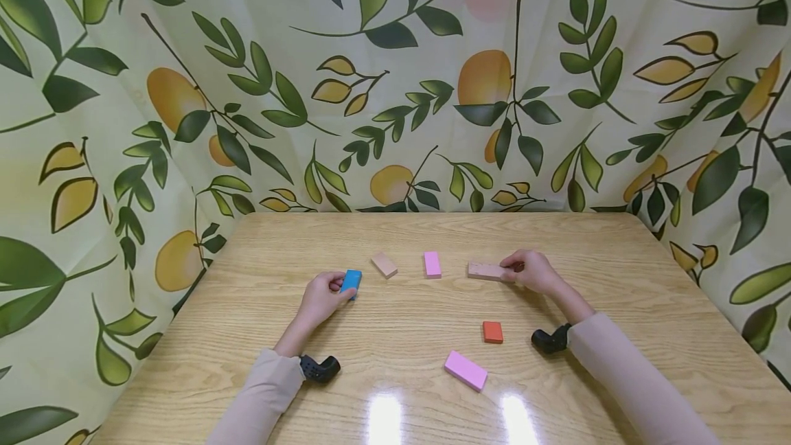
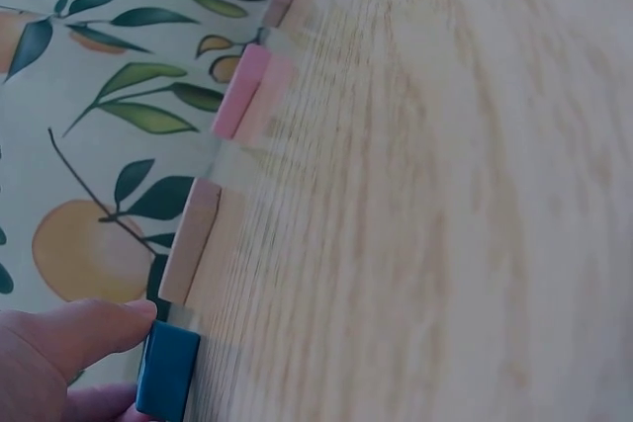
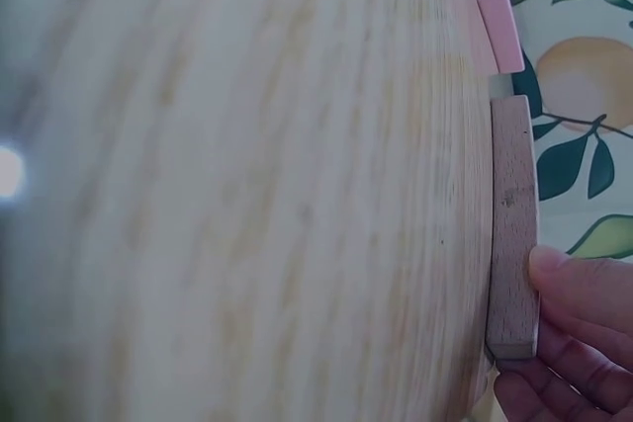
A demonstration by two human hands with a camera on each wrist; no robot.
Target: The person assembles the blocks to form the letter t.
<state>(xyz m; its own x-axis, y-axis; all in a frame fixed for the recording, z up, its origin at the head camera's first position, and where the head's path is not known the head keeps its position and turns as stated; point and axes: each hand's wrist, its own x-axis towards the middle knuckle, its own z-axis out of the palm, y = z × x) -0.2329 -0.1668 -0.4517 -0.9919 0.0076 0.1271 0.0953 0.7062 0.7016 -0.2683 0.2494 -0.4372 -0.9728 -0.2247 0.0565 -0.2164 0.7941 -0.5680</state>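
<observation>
On the left of the table, my left hand [image 1: 323,299] pinches a small blue block [image 1: 351,281] between thumb and fingers. The left wrist view shows that blue block [image 2: 168,371] with the thumb and fingertips at its side. Over to the right, my right hand [image 1: 534,270] grips the right end of a long brownish-pink wooden block [image 1: 485,270]. Its wood grain shows in the right wrist view, where the thumb lies against one side of the wooden block [image 3: 513,224]. A tan block [image 1: 384,265] and a pink block [image 1: 432,264] lie between the two hands.
Nearer the front of the wooden table [image 1: 259,376] lie a small red block [image 1: 492,332] and a longer pink block [image 1: 466,370]. A leaf-and-fruit patterned cloth [image 1: 426,156] hangs behind and along the sides. Black devices [image 1: 320,369] are strapped at both wrists.
</observation>
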